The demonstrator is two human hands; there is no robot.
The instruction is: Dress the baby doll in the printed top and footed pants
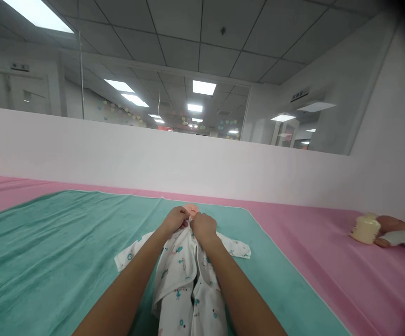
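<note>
Arms outstretched, L hand (175,219) & R hand (204,227) pinching romper (184,275) collar

Teal towel (48,252), pink sheet (328,261), cream bottle (366,228) beside a co-worker's hand (393,228), white partition wall (153,158)

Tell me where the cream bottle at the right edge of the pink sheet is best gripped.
Grip the cream bottle round its body, coming from the left or above. It seems to lie tilted on the pink sheet, and another person's hand already rests against its right side, blocking that approach.
</note>
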